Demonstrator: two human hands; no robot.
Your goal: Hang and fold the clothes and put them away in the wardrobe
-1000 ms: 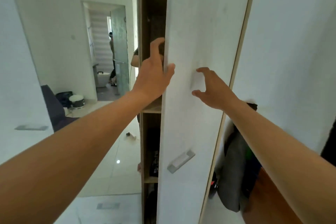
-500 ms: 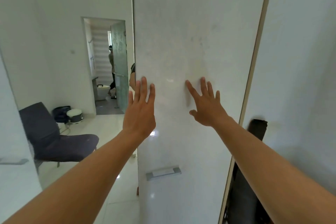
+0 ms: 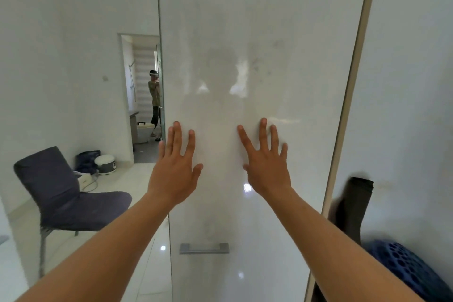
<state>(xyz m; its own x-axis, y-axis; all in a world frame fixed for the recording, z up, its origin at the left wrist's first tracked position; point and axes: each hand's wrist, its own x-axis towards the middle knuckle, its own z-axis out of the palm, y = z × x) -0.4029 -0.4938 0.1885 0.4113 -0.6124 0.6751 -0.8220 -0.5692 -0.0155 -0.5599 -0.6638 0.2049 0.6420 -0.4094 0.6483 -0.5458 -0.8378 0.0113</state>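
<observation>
A glossy white wardrobe door point(image 3: 257, 44) fills the middle of the view, facing me, with a grey metal handle point(image 3: 204, 248) low on it. My left hand point(image 3: 175, 169) lies flat near the door's left edge, fingers spread and holding nothing. My right hand point(image 3: 266, 164) presses flat on the door panel, fingers apart. A dark garment point(image 3: 354, 206) shows in the gap right of the door's tan edge. The wardrobe's inside is hidden.
A dark purple chair point(image 3: 61, 193) stands on the white tiled floor at left. A rice cooker point(image 3: 106, 164) and a dark bag point(image 3: 85, 159) sit by the wall. A person point(image 3: 155, 100) stands in the far doorway. A blue perforated object point(image 3: 407, 270) is at lower right.
The wardrobe door has swung from ajar, with shelves showing, to facing me flat. My left hand let go of its edge, and both palms now lie spread on it.
</observation>
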